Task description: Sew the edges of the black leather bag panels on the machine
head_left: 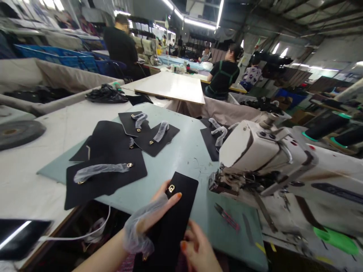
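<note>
My left hand (161,215) grips a black flat panel (181,194), its thumb lying across the front near a gold ring fitting (171,188). A plastic-wrapped strap (138,223) loops over this hand and wrist. At the panel's right edge is my right hand (200,247), with curled fingers closed on that edge. Beyond, on the green-grey tabletop, lies a similar black panel (106,189) with a wrapped strap (102,172). Several more such panels lie behind it, one of them this panel (157,141). The lower end of the held panel runs out of view.
A white sewing machine (246,147) stands close on the right. Thread snips (227,217) lie below its head, beside a thin grey blade-like piece (248,230). A dark phone-like device (19,236) sits at lower left with a white cable (82,236). Other people work farther back.
</note>
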A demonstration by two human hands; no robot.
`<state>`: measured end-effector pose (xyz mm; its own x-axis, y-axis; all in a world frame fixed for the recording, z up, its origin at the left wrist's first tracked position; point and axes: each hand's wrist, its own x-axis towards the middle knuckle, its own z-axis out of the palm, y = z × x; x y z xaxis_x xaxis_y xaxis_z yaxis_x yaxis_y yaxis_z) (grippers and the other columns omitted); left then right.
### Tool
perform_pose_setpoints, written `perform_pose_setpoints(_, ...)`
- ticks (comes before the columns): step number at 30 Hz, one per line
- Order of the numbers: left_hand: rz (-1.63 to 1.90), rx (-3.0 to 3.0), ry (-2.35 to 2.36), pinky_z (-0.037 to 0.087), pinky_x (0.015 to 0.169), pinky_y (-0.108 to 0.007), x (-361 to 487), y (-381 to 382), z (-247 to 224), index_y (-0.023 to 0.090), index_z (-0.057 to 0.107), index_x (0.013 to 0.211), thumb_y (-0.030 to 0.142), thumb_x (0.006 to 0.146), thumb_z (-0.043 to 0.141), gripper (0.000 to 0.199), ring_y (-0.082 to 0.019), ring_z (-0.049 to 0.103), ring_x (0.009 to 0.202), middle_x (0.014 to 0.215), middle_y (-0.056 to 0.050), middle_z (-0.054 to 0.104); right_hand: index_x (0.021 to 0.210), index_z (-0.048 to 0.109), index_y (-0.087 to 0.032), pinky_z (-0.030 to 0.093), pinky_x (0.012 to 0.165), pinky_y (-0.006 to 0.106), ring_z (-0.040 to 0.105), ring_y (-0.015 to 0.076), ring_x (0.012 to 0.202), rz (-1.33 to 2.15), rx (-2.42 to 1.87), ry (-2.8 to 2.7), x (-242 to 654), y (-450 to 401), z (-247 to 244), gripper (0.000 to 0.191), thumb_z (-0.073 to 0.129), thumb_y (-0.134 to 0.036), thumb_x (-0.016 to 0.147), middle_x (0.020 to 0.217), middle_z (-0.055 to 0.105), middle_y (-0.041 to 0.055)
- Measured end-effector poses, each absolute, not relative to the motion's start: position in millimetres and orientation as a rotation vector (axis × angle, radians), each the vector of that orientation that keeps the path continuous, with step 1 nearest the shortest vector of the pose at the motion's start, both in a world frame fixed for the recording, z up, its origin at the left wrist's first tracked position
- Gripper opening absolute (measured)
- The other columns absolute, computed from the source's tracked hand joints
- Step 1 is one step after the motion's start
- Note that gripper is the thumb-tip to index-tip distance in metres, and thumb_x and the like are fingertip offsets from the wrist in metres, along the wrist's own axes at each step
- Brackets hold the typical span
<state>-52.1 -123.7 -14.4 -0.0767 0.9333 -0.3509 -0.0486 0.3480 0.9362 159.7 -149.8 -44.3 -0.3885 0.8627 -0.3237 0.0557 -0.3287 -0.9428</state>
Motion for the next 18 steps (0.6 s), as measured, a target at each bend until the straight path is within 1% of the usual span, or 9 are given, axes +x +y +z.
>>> perform_pose_setpoints(3, 1.069, 1.067, 1.412, 0.037, 0.116, -0.048, -95, -109, -22, 0.028, 0.060, 0.129, 0.048, 0.071, 0.077, 0.063, -0.035, 0.053, 0.131, 0.139, -0.010, 0.060, 0.095, 0.064, -0.014, 0.023, 0.034, 0.017, 0.034, 0.0056, 0.031, 2.113, -1.062, -1.285, 107, -134, -54, 0.061, 0.067, -0.072, 0.076, 0.054, 0.055, -0.0017)
perform_pose_setpoints(5, 1.185, 1.109, 1.547, 0.039, 0.114, -0.048, -135, -85, -29, 0.023, 0.068, 0.116, 0.046, 0.072, 0.075, 0.051, -0.035, 0.056, 0.128, 0.134, -0.012, 0.064, 0.089, 0.061, -0.014, 0.022, 0.035, 0.015, 0.034, 0.0050, 0.031, 2.014, -1.062, -1.218, 89, -97, -39, 0.051, 0.068, -0.064, 0.081, 0.045, 0.048, -0.0062)
perform_pose_setpoints(7, 1.345, 1.054, 1.758, 0.044, 0.109, -0.046, -171, -47, -37, 0.017, 0.064, 0.119, 0.042, 0.081, 0.063, 0.045, -0.031, 0.061, 0.121, 0.130, -0.014, 0.065, 0.085, 0.059, -0.015, 0.032, 0.039, 0.014, 0.043, 0.0060, 0.037, 1.792, -1.052, -1.021, 76, -54, -23, 0.044, 0.075, -0.056, 0.080, 0.047, 0.048, -0.0072)
perform_pose_setpoints(8, 1.384, 1.043, 1.820, 0.044, 0.109, -0.043, -186, -25, -40, 0.015, 0.060, 0.124, 0.036, 0.084, 0.057, 0.045, -0.029, 0.062, 0.122, 0.133, -0.016, 0.063, 0.087, 0.058, -0.016, 0.041, 0.045, 0.015, 0.054, 0.0088, 0.046, 1.715, -1.025, -0.897, 71, -37, -18, 0.042, 0.078, -0.052, 0.077, 0.054, 0.055, -0.0050)
perform_pose_setpoints(10, 1.405, 1.060, 1.892, 0.042, 0.110, -0.040, -205, 22, -47, 0.013, 0.052, 0.131, 0.025, 0.084, 0.055, 0.049, -0.026, 0.058, 0.126, 0.139, -0.018, 0.058, 0.100, 0.059, -0.019, 0.055, 0.065, 0.024, 0.069, 0.0175, 0.078, 1.660, -0.970, -0.716, 63, -17, -20, 0.046, 0.081, -0.049, 0.073, 0.087, 0.069, 0.0037)
perform_pose_setpoints(12, 1.380, 1.103, 1.950, 0.037, 0.113, -0.040, -212, 66, -55, 0.013, 0.049, 0.134, 0.019, 0.080, 0.060, 0.056, -0.028, 0.051, 0.133, 0.143, -0.019, 0.054, 0.118, 0.058, -0.022, 0.058, 0.078, 0.034, 0.068, 0.0249, 0.101, 1.713, -0.990, -0.686, 62, -19, -39, 0.059, 0.081, -0.050, 0.073, 0.125, 0.062, 0.0117)
perform_pose_setpoints(14, 1.349, 1.140, 2.021, 0.035, 0.113, -0.043, -211, 99, -65, 0.012, 0.051, 0.131, 0.016, 0.073, 0.068, 0.060, -0.032, 0.049, 0.135, 0.141, -0.021, 0.054, 0.123, 0.058, -0.019, 0.059, 0.072, 0.036, 0.070, 0.0270, 0.095, 1.770, -1.113, -0.765, 69, -41, -69, 0.069, 0.082, -0.057, 0.070, 0.132, 0.059, 0.0174)
perform_pose_setpoints(16, 1.331, 1.174, 2.087, 0.037, 0.110, -0.045, -204, 121, -74, 0.011, 0.055, 0.121, 0.015, 0.068, 0.073, 0.056, -0.036, 0.052, 0.129, 0.132, -0.022, 0.059, 0.113, 0.065, -0.015, 0.056, 0.057, 0.033, 0.070, 0.0253, 0.075, 1.749, -1.243, -0.818, 81, -70, -103, 0.077, 0.083, -0.068, 0.060, 0.112, 0.068, 0.0190)
perform_pose_setpoints(18, 1.348, 1.213, 2.139, 0.041, 0.105, -0.045, -196, 133, -77, 0.013, 0.059, 0.108, 0.016, 0.071, 0.069, 0.038, -0.035, 0.057, 0.120, 0.118, -0.019, 0.064, 0.099, 0.071, -0.016, 0.054, 0.053, 0.034, 0.067, 0.0230, 0.060, 1.720, -1.330, -0.828, 93, -97, -130, 0.079, 0.080, -0.078, 0.052, 0.095, 0.072, 0.0160)
